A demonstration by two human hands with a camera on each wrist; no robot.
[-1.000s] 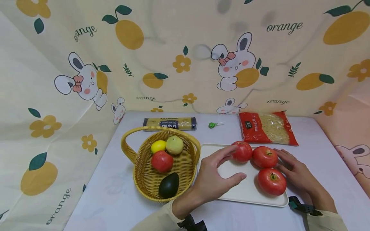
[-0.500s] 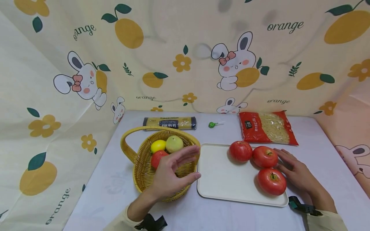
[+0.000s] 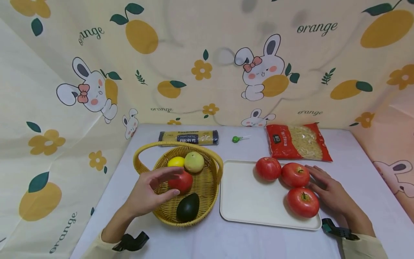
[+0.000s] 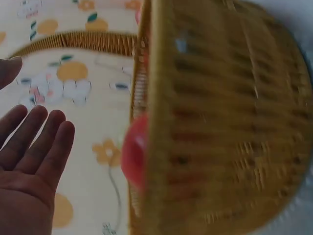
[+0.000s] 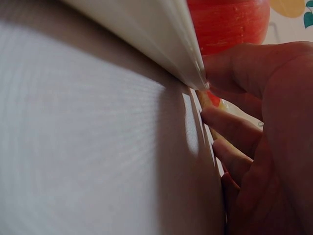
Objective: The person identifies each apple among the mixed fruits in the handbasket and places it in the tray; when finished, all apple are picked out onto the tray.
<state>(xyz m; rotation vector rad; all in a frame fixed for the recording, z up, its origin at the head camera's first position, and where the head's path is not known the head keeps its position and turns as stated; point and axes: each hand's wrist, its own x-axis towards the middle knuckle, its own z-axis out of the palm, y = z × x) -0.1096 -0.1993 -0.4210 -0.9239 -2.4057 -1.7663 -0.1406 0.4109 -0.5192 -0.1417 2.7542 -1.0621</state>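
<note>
My left hand [image 3: 147,190] hovers at the left rim of the yellow wicker basket [image 3: 207,196], fingers and thumb spread apart and holding nothing. Inside the basket are a lemon [image 3: 175,162], a pale green round fruit [image 3: 194,162], a red apple [image 3: 182,182] partly behind my fingers, and a dark avocado [image 3: 188,208]. The left wrist view shows the bare left palm [image 4: 24,196] beside the basket wall [image 4: 234,122]. At the right edge of the white tray [image 3: 240,194], my right hand [image 3: 331,192] rests with relaxed fingers next to red apples [image 3: 268,169], [image 3: 295,175], [image 3: 303,202].
A pack of spaghetti [image 3: 189,137] lies behind the basket. To its right is a green lollipop [image 3: 237,139]. A red bag of pasta [image 3: 298,142] lies behind the tray. A printed cloth [image 3: 220,43] hangs around the back and sides of the table.
My left hand has moved left from above the tray, across the basket, to its left rim, staying open. The right hand has stayed beside the tray. The fruit has not moved.
</note>
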